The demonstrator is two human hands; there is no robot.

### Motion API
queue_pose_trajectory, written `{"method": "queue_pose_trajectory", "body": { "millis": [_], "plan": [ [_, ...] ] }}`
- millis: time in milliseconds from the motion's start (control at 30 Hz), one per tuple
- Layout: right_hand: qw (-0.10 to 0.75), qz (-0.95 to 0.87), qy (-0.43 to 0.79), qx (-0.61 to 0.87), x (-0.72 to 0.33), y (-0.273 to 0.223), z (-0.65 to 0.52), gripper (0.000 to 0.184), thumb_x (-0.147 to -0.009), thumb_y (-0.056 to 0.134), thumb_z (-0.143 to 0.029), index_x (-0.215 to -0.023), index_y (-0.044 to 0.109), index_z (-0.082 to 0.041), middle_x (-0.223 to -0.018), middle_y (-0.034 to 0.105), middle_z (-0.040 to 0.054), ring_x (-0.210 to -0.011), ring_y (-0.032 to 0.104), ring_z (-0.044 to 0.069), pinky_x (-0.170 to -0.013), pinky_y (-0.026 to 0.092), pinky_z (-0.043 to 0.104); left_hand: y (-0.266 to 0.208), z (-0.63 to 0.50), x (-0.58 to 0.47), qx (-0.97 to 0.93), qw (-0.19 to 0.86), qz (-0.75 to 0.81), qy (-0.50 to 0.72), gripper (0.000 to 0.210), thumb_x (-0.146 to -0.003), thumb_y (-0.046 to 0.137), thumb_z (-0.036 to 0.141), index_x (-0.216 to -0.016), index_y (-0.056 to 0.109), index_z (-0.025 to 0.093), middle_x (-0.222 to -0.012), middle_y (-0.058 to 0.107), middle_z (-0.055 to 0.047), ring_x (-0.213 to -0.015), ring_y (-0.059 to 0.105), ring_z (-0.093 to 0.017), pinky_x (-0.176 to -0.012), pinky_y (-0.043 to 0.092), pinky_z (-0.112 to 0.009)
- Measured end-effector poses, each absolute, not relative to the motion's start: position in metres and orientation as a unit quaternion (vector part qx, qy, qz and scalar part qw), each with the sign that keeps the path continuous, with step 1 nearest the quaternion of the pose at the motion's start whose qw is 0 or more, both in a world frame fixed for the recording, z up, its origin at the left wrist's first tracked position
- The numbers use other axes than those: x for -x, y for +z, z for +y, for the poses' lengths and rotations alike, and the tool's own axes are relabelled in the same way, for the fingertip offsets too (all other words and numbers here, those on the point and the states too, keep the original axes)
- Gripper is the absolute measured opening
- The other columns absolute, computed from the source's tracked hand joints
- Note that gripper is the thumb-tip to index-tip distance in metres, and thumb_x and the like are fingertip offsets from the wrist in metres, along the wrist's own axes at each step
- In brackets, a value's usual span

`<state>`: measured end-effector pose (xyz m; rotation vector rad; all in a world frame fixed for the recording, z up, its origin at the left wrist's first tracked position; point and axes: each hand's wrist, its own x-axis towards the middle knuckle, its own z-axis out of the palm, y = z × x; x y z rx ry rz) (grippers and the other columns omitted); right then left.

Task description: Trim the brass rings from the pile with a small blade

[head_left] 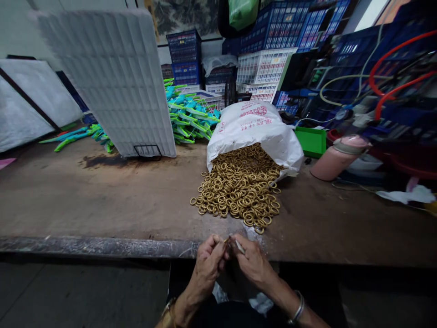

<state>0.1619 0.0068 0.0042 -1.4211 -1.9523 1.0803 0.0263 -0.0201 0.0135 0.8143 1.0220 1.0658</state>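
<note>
Close together at the table's front edge, both hands meet at the fingertips. My left hand [210, 256] is closed in a pinch on a brown-gold ring [226, 240], seen mostly edge-on. My right hand [251, 260] is closed too, its fingertips at the same ring, and a thin pale-grey tool [240, 247] shows between thumb and fingers; its kind is unclear. Just beyond them lies a heap of brown-gold rings [239, 191], spilling from the mouth of a white sack [246, 127] with red print.
On the wooden table [102, 200], a ribbed white panel [112, 82] stands at left before green and blue plastic pieces [191, 114]. To the right are a green tray [310, 141], a tilted pink bottle [337, 157] and red hoses [389, 93]. Crates [262, 68] are stacked behind.
</note>
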Motion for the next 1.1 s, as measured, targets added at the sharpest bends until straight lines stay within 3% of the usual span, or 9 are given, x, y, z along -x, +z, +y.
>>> {"method": "queue_pose_trajectory", "body": {
  "millis": [167,467,600,800,967,1100],
  "plan": [
    [0.183,-0.76,0.349,0.517,-0.16,0.008,0.002,0.025,-0.064,0.035,-0.005,-0.077,0.05,-0.019,-0.066,0.057,0.0002,-0.062,0.052,0.013,-0.059,0.034,0.021,0.004,-0.019,-0.028,-0.362,0.65,0.457,0.487,0.035,-0.072,0.055,0.049,-0.067,0.043,0.017,-0.057,0.043,0.005,-0.043,0.029,-0.004,-0.042,0.021,-0.018],
    [0.113,-0.786,0.3,0.528,-0.16,0.007,0.004,0.032,-0.058,0.034,-0.004,-0.081,0.051,-0.019,-0.065,0.058,0.0006,-0.061,0.053,0.013,-0.057,0.03,0.021,-0.003,-0.021,-0.026,-0.427,0.586,0.486,0.487,0.033,-0.077,0.051,0.047,-0.065,0.045,0.016,-0.056,0.043,0.004,-0.045,0.032,-0.005,-0.044,0.025,-0.018],
    [0.109,-0.797,0.25,0.539,-0.163,-0.002,0.006,0.031,-0.061,0.035,-0.005,-0.083,0.051,-0.018,-0.067,0.058,0.0014,-0.062,0.052,0.014,-0.057,0.028,0.022,0.006,-0.029,-0.023,-0.412,0.605,0.49,0.473,0.033,-0.078,0.05,0.045,-0.063,0.044,0.016,-0.053,0.043,0.005,-0.042,0.03,-0.004,-0.041,0.022,-0.017],
    [0.134,-0.783,0.164,0.585,-0.168,0.002,0.027,0.024,-0.063,0.037,-0.004,-0.076,0.051,-0.018,-0.064,0.058,0.0015,-0.059,0.051,0.013,-0.053,0.025,0.023,0.02,-0.035,-0.024,-0.304,0.72,0.408,0.472,0.033,-0.073,0.056,0.046,-0.066,0.043,0.017,-0.051,0.044,0.006,-0.035,0.024,-0.002,-0.035,0.014,-0.017],
    [0.157,-0.756,0.081,0.63,-0.169,0.019,0.059,0.029,-0.071,0.04,-0.007,-0.095,0.051,-0.018,-0.076,0.063,0.0036,-0.069,0.057,0.015,-0.058,0.027,0.024,0.021,-0.026,-0.023,-0.251,0.752,0.388,0.47,0.032,-0.077,0.052,0.044,-0.068,0.051,0.014,-0.044,0.04,0.006,-0.036,0.027,-0.003,-0.035,0.018,-0.016],
    [0.118,-0.763,0.052,0.633,-0.163,0.021,0.075,0.028,-0.078,0.043,-0.017,-0.105,0.049,-0.021,-0.085,0.064,0.0048,-0.074,0.058,0.016,-0.06,0.029,0.025,0.017,-0.024,-0.022,-0.215,0.754,0.37,0.498,0.023,-0.073,0.058,0.038,-0.072,0.05,0.016,-0.058,0.055,0.001,-0.035,0.034,-0.003,-0.033,0.02,-0.017]
  ]
}}
